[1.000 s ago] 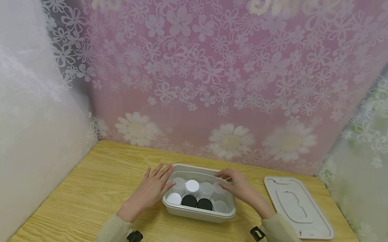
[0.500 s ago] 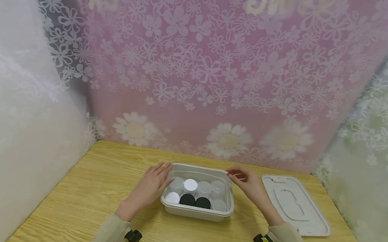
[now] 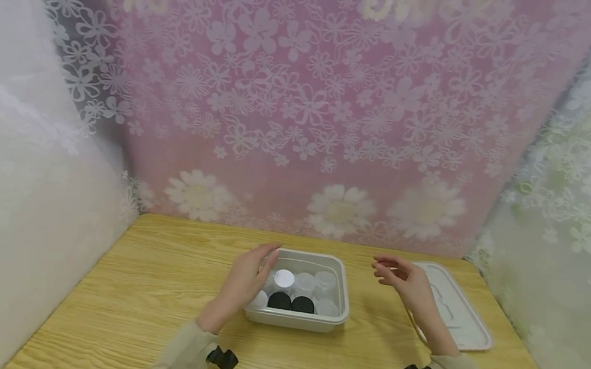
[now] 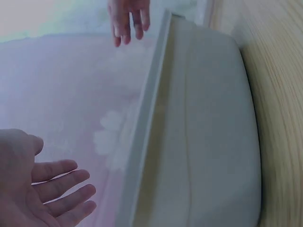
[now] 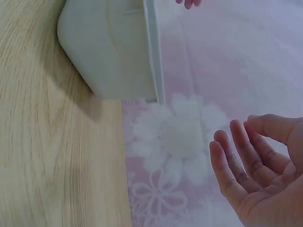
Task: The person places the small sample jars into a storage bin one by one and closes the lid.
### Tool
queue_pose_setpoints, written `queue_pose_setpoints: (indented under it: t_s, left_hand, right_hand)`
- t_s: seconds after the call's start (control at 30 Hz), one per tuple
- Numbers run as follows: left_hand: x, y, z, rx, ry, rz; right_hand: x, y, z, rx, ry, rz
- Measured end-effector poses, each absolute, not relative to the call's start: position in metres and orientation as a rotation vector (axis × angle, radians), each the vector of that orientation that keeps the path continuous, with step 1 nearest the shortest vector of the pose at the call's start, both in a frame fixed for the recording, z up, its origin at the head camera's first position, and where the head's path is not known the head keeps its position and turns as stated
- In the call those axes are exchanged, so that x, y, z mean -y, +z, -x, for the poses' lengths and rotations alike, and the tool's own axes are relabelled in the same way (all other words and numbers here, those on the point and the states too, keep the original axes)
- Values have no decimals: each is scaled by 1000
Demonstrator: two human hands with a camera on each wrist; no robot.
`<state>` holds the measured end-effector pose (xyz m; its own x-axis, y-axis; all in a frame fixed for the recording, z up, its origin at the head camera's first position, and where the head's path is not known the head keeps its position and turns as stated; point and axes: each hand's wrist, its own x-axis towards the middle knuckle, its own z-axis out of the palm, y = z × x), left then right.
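Observation:
A white rectangular plastic box [image 3: 295,322] stands uncovered on the table. Inside are several small round jars: a white-lidded jar [image 3: 284,279], black-lidded jars [image 3: 280,300] and translucent ones [image 3: 326,281]. Over the box's left end hovers my left hand [image 3: 245,277], hiding part of the jars there; in the left wrist view its fingers [image 4: 61,184] are extended, apart from the box wall. To the right of the box, my right hand [image 3: 413,286] is raised in the air, holding nothing. Its fingers [image 5: 246,165] are loosely bent in the right wrist view.
Right of the box lies its white lid [image 3: 462,310], partly behind my right hand and forearm. The wooden table [image 3: 157,290] ends at a pink flowered curtain [image 3: 301,120] at the back. Pale sheets [image 3: 34,183] hang along both sides.
My right hand has left the box's right end and moved right, near the lid. The left hand has shifted inward over the box's left end. The jars stay in the box.

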<state>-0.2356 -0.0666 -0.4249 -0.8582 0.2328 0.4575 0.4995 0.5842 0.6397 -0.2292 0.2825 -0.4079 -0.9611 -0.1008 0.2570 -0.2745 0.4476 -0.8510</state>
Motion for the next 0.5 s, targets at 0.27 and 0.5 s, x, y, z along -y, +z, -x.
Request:
queue_pose_setpoints:
  t_s: [0.27, 0.5]
  left_hand:
    - [11, -412, 229, 2282, -1487, 662]
    - [-47, -405, 221, 2142, -1898, 684]
  right_hand:
    - [-317, -408, 214, 2427, 1595, -265]
    - [-353, -405, 208, 2321, 1671, -235]
